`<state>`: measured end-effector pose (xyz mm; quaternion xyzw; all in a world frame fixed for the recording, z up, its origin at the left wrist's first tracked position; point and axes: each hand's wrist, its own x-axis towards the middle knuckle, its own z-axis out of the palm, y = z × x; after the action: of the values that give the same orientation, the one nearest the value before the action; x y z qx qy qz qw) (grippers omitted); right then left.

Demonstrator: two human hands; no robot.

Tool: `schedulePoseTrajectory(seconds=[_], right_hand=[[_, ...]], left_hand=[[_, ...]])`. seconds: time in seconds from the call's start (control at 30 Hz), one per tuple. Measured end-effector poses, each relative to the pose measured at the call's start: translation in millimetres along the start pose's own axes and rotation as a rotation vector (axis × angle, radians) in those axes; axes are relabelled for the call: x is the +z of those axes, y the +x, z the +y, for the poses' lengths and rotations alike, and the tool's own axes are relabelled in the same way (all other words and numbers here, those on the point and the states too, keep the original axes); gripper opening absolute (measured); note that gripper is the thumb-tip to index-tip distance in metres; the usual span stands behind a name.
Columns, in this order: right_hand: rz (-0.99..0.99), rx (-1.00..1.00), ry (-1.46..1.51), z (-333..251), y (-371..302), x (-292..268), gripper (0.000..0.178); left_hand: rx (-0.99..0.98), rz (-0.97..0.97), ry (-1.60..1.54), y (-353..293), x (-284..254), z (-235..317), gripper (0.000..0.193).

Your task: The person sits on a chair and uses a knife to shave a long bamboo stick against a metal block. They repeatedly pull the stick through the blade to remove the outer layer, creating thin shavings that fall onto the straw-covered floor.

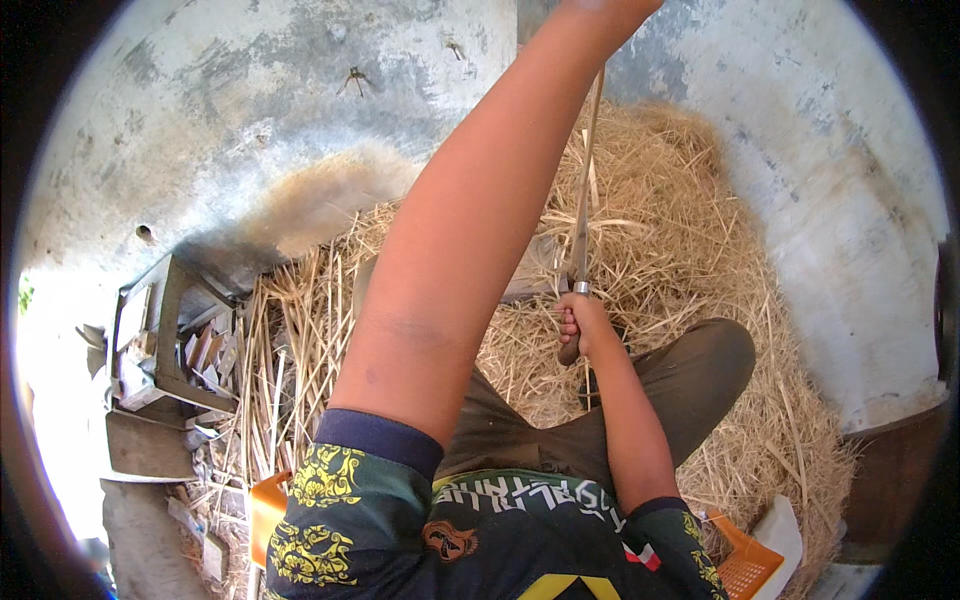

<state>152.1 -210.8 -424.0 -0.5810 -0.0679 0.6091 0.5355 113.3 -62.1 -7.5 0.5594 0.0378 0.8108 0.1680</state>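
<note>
Closed around a knife's (569, 350) dark handle, my right hand (588, 322) is low in the middle, over my folded legs. Above the fist are a metal collar and a narrow blade pointing away from me. A long thin strip (593, 120), like split bamboo or cane, runs from beside the blade up toward my left wrist. My left arm (450, 240) stretches across the view to the top edge. Its hand lies beyond the picture, so its fingers and anything in them are hidden. Where blade and strip meet is hard to make out.
Pale shavings (670, 190) are heaped ahead and to the right. Long split strips (275, 370) lie on the left, beside a wooden frame (175, 330) with scraps in it. A worn grey wall (300, 110) curves behind. Orange plastic pieces (750, 565) show on both sides of me.
</note>
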Motion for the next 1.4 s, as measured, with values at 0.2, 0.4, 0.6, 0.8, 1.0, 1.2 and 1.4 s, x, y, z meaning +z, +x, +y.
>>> schedulePoseTrajectory(seconds=[0.2,0.4,0.6,0.8,1.0,1.2,1.4], right_hand=[[-0.018,0.030,0.221,-32.3,-34.8,5.1,0.027],[0.412,-0.814,-0.426,-99.5,-89.2,48.7,0.023],[0.743,-0.428,-0.856,9.2,25.5,-19.4,0.037],[0.548,-0.181,-0.790,28.9,33.4,-22.9,0.025],[0.731,-0.452,-0.957,40.2,32.5,-23.0,0.040],[0.352,-0.169,-0.381,35.0,37.5,-21.0,0.022],[-0.239,0.133,0.358,9.6,28.7,-23.9,0.013]], left_hand=[[-0.172,-0.117,0.032,-13.7,-4.3,25.0,0.027],[-0.076,-0.037,-0.135,-6.2,-2.5,4.6,0.031],[0.020,0.039,-0.161,-7.9,13.2,-4.2,0.036],[0.023,0.030,-0.076,-6.5,4.5,-11.3,0.034],[-0.053,0.059,-0.042,0.7,9.7,-22.4,0.031],[-0.027,-0.019,0.029,-8.0,7.9,-7.8,0.029],[-0.084,-0.109,-0.262,3.5,-14.2,-32.0,0.046]])
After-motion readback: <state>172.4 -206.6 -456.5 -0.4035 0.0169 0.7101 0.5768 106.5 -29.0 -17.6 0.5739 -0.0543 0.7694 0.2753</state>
